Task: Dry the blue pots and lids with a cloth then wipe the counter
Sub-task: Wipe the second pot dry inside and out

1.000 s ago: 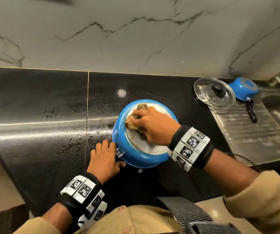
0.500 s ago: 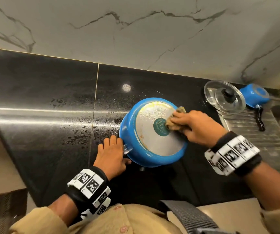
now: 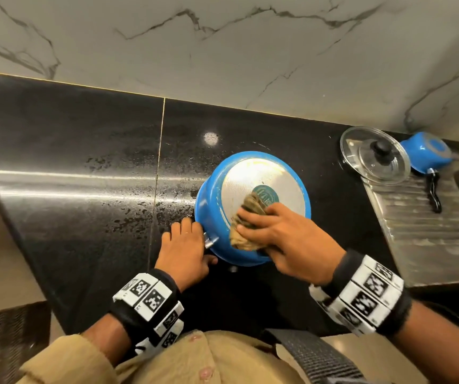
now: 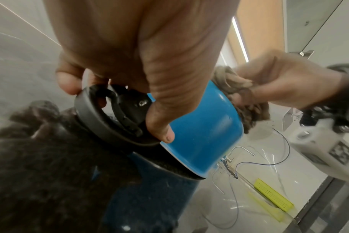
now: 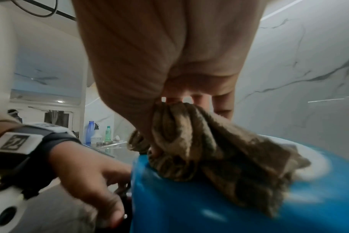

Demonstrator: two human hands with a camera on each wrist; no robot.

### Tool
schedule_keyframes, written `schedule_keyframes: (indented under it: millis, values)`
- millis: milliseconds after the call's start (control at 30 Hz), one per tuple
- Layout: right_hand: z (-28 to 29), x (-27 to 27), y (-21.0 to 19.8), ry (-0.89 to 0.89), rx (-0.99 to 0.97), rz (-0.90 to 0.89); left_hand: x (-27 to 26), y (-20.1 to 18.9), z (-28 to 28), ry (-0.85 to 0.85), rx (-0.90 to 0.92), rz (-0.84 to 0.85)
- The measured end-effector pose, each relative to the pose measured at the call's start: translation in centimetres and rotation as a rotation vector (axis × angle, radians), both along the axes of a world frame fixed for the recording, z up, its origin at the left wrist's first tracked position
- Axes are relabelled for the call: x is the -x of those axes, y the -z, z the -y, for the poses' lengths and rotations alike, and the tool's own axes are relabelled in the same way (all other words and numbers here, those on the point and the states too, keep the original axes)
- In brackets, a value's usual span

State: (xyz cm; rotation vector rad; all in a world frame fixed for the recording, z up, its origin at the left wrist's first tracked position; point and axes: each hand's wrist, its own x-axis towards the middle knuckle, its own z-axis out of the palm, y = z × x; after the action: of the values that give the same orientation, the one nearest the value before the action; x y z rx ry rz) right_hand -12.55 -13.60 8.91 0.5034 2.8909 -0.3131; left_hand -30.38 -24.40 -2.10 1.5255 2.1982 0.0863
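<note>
A large blue pot [image 3: 253,253] sits upside down on the black counter [image 3: 84,162], its silvery base up. My right hand [image 3: 281,239] grips a crumpled brown cloth [image 3: 246,225] and presses it on the near edge of the base; the cloth [image 5: 219,151] shows bunched under the fingers on the blue pot [image 5: 209,205]. My left hand [image 3: 186,245] holds the pot's black side handle [image 4: 114,113], thumb [image 4: 161,126] against the blue pot [image 4: 205,126] wall. A glass lid [image 3: 375,155] and a small blue pot [image 3: 425,151] lie at the back right.
A steel drainboard [image 3: 427,231] and sink lie at the right. Water droplets [image 3: 128,214] speckle the counter left of the pot. The marble wall [image 3: 222,45] rises behind. The counter's rounded edge [image 3: 6,214] drops off at the left.
My right hand has swept the cloth over the pot's base, from the far left rim to the right side, then to the near edge. The left hand stays on the handle.
</note>
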Motion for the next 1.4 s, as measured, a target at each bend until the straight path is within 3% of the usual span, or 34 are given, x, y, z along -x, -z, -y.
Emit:
schedule_keyframes:
  millis: [233,467,533,633,767,933,1133,1233,1400]
  values:
    - [-4.2,-6.6,0.0,0.191,-0.048,0.011,-0.1,0.0,-0.1,-0.003,0.006,0.003]
    - [-9.2,0.8,-1.0,0.327,-0.106,-0.035,-0.3,-0.4,-0.2,-0.002,0.041,-0.019]
    - [-8.9,3.3,-0.8,0.283,-0.131,-0.025,-0.3,-0.5,-0.3,-0.002,0.044,-0.022]
    - [-6.5,6.4,-0.4,0.076,-0.107,-0.076,-0.2,-0.5,-0.4,-0.013,0.046,-0.024]
    - [-2.0,5.6,0.3,-0.042,-0.134,-0.029,-0.1,-0.5,-0.3,-0.003,0.048,-0.028]
    - [0.9,-0.5,0.5,-0.002,-0.033,-0.058,-0.1,-0.3,-0.2,-0.014,0.028,-0.013]
    - [-2.7,-5.2,0.6,0.075,-0.024,-0.055,-0.2,-0.2,-0.1,-0.015,0.015,-0.019]
    - [-5.8,-4.2,0.2,0.207,-0.080,0.006,-0.3,-0.2,-0.1,-0.013,0.016,-0.033]
    - [-8.4,2.3,-0.2,0.256,-0.138,-0.034,-0.4,-0.3,-0.2,-0.004,0.023,-0.051]
